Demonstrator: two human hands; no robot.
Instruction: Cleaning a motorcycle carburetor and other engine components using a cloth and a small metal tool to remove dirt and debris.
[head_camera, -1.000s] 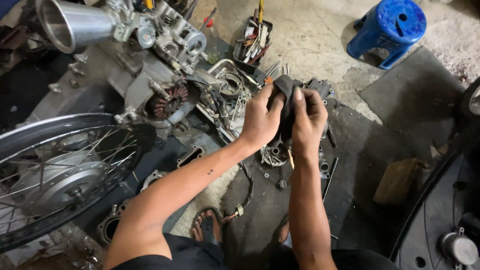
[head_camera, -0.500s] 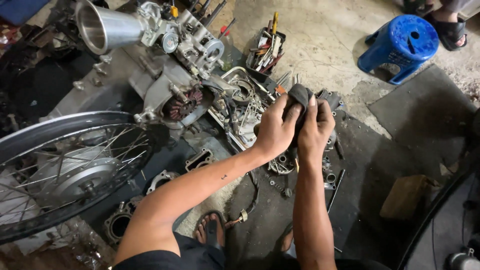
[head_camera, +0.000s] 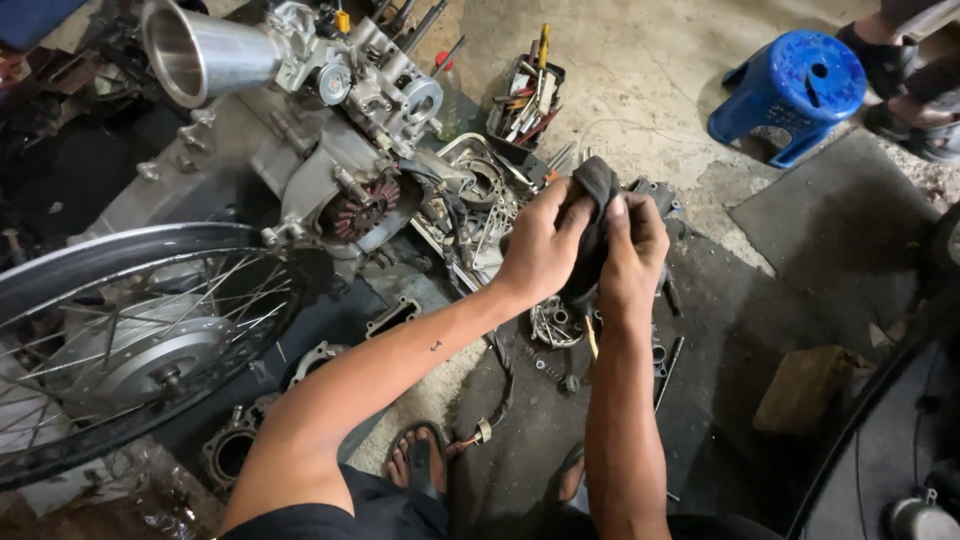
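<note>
Over the greasy floor mat | our left hand and right hand pinch a dark rag together | wiping underway, engine parts remain scattered

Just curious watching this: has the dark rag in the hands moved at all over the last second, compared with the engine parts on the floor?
Cannot tell. The rag sits just right of the tool box in every picture; only the camera clearly shifts.
</note>
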